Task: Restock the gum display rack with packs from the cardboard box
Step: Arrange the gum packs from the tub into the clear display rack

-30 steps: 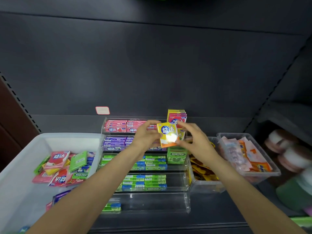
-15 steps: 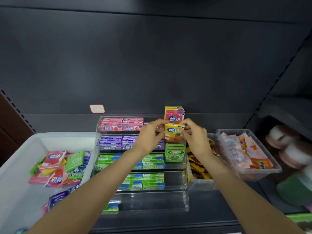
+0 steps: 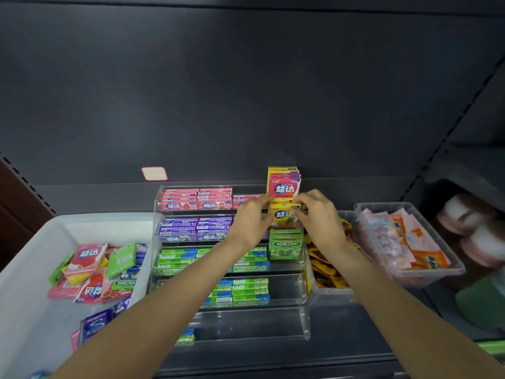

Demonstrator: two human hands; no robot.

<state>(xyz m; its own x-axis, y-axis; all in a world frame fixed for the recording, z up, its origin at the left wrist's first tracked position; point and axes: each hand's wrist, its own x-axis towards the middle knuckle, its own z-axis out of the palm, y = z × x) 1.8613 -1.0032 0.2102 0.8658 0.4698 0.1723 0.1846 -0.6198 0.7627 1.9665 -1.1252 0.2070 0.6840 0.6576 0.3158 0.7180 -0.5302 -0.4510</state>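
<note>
Both my left hand (image 3: 252, 214) and right hand (image 3: 314, 214) pinch the yellow pack (image 3: 282, 214) at the rack's (image 3: 300, 291) second tier; pushed crooked, it could, I think, topple the red packs (image 3: 284, 184) behind

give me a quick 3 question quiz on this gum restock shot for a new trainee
1. True or false: both hands, the left hand and the right hand, hold the yellow pack.
2. Which pack stands right below the yellow pack in the rack? A) purple B) green Doublemint C) blue
3. Fill in: loose packs lie in the white ___ left of the rack.

Key: 1 true. 2 B, the green Doublemint pack. 3 bin.
</note>
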